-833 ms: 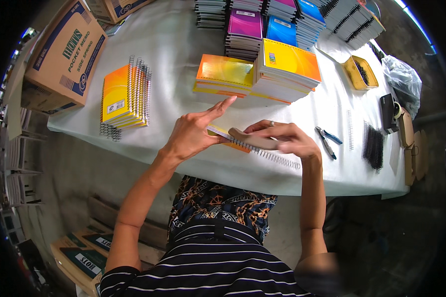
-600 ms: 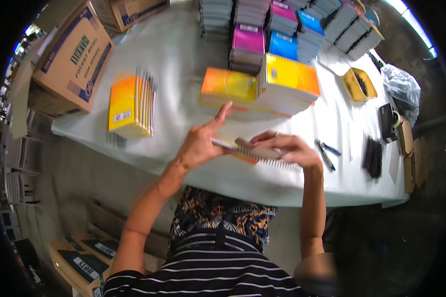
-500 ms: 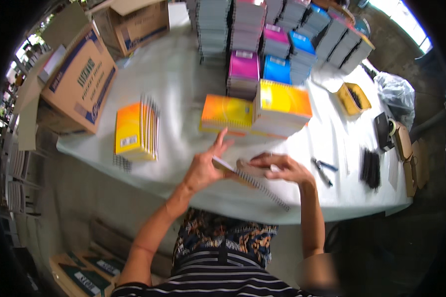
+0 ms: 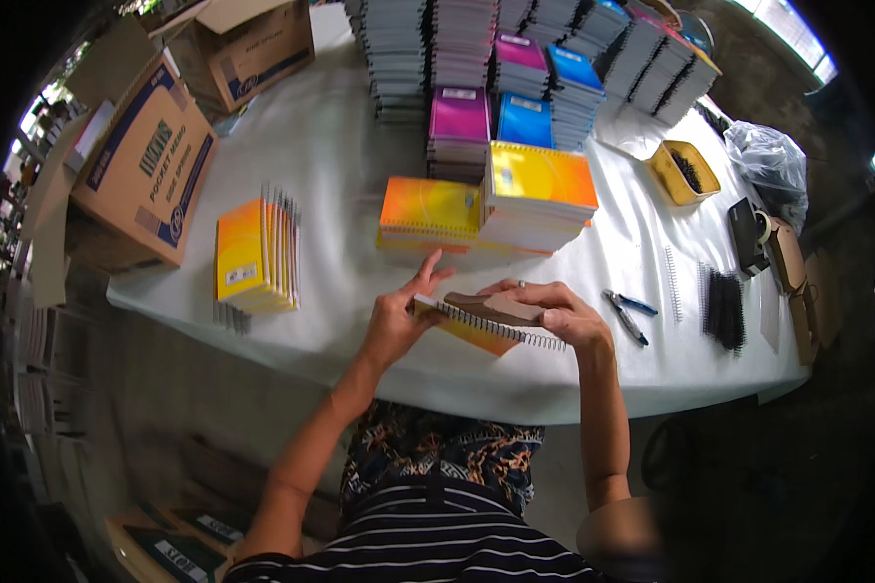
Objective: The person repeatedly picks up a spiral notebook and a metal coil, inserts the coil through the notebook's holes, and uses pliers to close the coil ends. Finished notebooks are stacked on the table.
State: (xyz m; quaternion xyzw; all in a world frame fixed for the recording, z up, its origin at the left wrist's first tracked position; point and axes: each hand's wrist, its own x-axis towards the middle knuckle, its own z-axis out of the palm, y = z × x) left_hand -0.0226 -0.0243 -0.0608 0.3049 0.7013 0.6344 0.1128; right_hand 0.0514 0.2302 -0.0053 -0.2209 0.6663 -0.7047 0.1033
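Note:
Just above the table's near edge, my two hands hold a small spiral notebook point(image 4: 486, 339) with a yellow-orange cover underneath. My left hand point(image 4: 397, 316) pinches its left end, index finger stretched away from me. At the other end my right hand point(image 4: 569, 313) grips the brown cardboard back cover point(image 4: 494, 307), which is tilted up. A dark wire coil point(image 4: 540, 339) runs along the edge and sticks out past the right end, under my right thumb. Beyond my hands lie a low stack of yellow-orange notebooks point(image 4: 428, 206) and a taller stack point(image 4: 540, 185).
Left, several coiled notebooks point(image 4: 243, 255) stand together near a cardboard box point(image 4: 146, 165). Right lie pliers point(image 4: 627, 316), loose dark coils point(image 4: 722, 309), a yellow tub point(image 4: 685, 173) and a tape dispenser point(image 4: 750, 238). Pink-covered point(image 4: 460, 115) and blue-covered stacks point(image 4: 525, 121) rise at the back.
The notebook's coil has swung from a steep slant to nearly level, its right end rising. My right hand has moved slightly up with the brown cover. The whole view has shifted a little.

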